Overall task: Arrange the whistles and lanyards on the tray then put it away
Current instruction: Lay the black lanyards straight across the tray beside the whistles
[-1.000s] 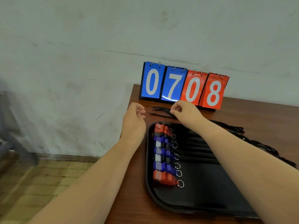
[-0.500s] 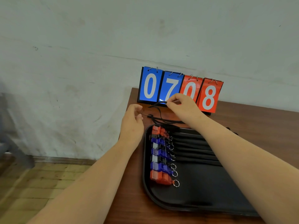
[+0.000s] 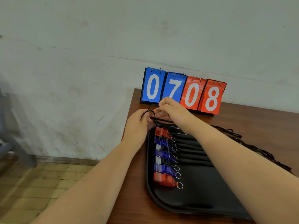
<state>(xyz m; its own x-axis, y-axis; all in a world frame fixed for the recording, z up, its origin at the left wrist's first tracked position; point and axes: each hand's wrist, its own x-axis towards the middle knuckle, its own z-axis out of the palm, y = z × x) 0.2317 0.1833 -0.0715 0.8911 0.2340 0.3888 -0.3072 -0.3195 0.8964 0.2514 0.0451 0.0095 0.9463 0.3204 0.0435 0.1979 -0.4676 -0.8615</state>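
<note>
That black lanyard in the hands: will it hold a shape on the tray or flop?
Likely floppy: the lanyard curls in a loose loop between the left hand and right hand. Probably light. Spare cords sprawl tangled on the table, so it may snag.

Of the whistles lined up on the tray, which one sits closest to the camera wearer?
The red whistle at the near end of the row on the black tray. The only other red one lies at the far end, near the hands.
</note>
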